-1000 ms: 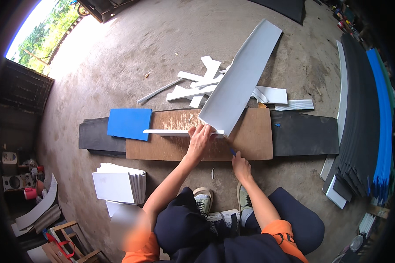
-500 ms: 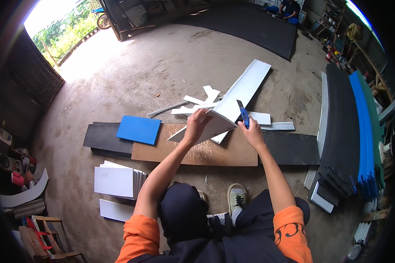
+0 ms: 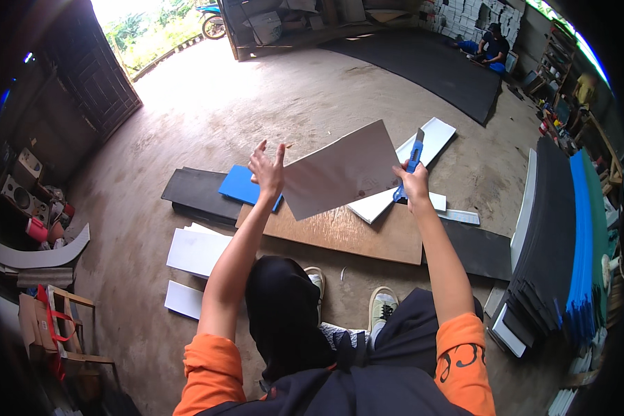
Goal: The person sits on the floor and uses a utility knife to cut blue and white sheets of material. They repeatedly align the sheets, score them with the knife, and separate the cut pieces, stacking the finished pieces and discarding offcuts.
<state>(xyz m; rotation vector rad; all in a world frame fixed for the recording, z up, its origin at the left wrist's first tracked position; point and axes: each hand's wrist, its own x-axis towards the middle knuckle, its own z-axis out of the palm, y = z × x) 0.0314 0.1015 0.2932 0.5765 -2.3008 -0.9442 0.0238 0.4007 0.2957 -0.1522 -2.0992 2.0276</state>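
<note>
A white rectangular foam sheet is tilted up above the wooden board. My right hand grips a blue utility knife, its blade pointing up, and the sheet's right edge meets the fingers of that same hand. At the sheet's left edge is my left hand, fingers spread and upright; whether it touches the edge is hard to tell. Behind the raised sheet, a long white strip lies slanting across the board.
A blue sheet lies on dark foam at the left. White sheets are stacked by my left knee. Black and blue foam sheets line the right side. Another person sits far back beside a black mat.
The white sheet has come up off the long strip and turned broadside. My left hand has moved left and its fingers have spread. The view has shifted a little.
</note>
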